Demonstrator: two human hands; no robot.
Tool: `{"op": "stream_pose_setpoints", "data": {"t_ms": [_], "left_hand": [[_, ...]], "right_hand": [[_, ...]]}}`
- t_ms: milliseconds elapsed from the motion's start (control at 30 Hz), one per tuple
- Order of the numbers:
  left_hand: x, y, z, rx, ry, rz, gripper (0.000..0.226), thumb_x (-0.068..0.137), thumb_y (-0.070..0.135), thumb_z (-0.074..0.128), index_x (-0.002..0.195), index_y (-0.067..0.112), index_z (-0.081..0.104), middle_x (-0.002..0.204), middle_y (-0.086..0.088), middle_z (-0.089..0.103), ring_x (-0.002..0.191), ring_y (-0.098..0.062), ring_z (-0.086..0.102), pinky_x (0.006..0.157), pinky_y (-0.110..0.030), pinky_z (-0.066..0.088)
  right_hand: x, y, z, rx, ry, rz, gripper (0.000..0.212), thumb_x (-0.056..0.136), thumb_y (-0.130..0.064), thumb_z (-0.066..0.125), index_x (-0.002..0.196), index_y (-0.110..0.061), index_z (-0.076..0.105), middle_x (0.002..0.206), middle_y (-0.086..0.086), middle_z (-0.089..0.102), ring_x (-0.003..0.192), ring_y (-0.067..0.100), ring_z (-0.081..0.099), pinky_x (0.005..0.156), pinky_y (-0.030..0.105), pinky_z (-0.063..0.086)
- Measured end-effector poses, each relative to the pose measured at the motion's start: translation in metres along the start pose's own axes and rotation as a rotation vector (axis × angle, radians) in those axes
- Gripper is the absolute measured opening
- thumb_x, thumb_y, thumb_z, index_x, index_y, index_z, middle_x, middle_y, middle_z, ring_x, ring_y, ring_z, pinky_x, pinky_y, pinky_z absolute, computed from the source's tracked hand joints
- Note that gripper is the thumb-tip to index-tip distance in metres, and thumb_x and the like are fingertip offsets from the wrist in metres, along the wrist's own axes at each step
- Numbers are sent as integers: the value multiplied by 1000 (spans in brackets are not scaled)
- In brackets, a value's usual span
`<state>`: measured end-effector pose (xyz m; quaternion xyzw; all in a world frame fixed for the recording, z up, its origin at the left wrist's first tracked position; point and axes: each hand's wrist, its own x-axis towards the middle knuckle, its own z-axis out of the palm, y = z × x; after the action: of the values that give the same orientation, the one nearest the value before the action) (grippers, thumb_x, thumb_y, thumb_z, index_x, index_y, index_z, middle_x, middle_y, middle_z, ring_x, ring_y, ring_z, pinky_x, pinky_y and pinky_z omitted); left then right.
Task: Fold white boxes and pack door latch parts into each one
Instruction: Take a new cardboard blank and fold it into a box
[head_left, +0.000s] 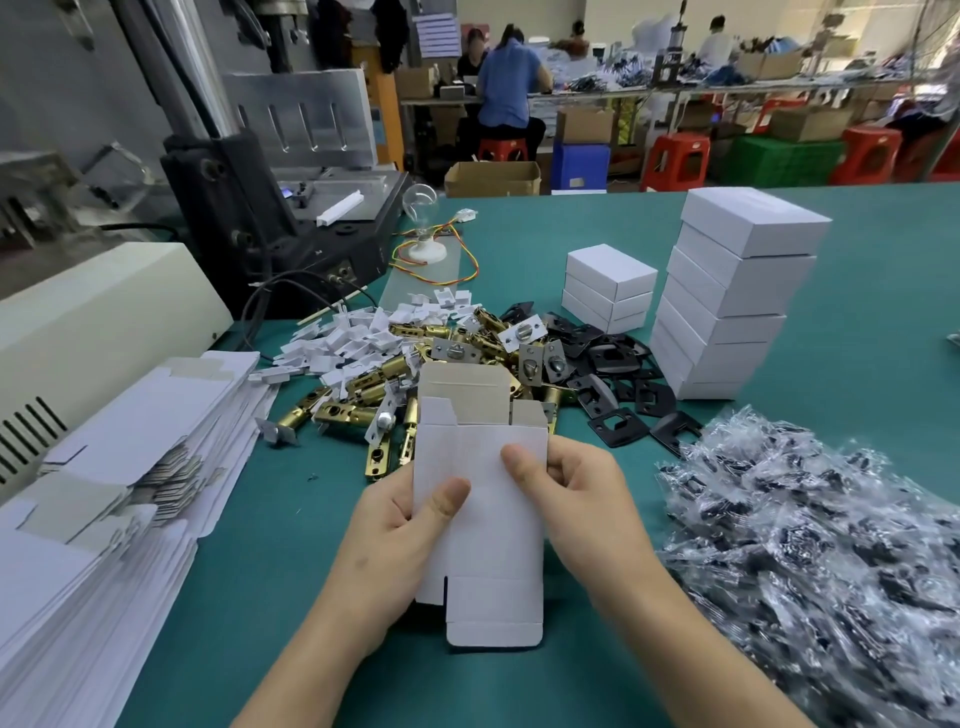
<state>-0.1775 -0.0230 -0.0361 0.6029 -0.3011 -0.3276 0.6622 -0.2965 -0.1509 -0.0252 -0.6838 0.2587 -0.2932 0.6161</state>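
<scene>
A flat white box blank (485, 540) stands upright over the green table, its flaps unfolded at top and bottom. My left hand (400, 535) grips its left edge with the thumb on the front face. My right hand (571, 499) grips its right edge, thumb pressed on the front near the top. Behind the blank lies a heap of brass door latches (374, 395), small white card inserts (358, 332) and black strike plates (613, 374).
A pile of flat box blanks (104, 493) fills the left side. Folded white boxes stand in a tall stack (737, 301) and a short stack (608, 288) at the right back. Clear bags of dark parts (821, 561) lie at the right. A machine (249, 208) stands behind.
</scene>
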Motion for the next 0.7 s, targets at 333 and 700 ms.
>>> {"op": "stream_pose_setpoints", "data": {"t_ms": [333, 700], "left_hand": [[3, -8, -2, 32, 144, 86, 28, 88, 36, 78, 113, 28, 70, 93, -9, 82, 84, -23, 80, 64, -24, 61], [4, -7, -7, 89, 164, 204, 61, 90, 43, 82, 142, 44, 49, 111, 5, 81, 99, -13, 78, 79, -18, 59]], "right_hand": [[3, 0, -8, 89, 1, -17, 13, 99, -12, 66, 100, -19, 77, 88, 10, 80, 91, 34, 77, 84, 61, 59], [2, -4, -7, 205, -24, -165, 43, 96, -31, 65, 134, -50, 59, 103, 3, 79, 95, 16, 75, 76, 28, 59]]}}
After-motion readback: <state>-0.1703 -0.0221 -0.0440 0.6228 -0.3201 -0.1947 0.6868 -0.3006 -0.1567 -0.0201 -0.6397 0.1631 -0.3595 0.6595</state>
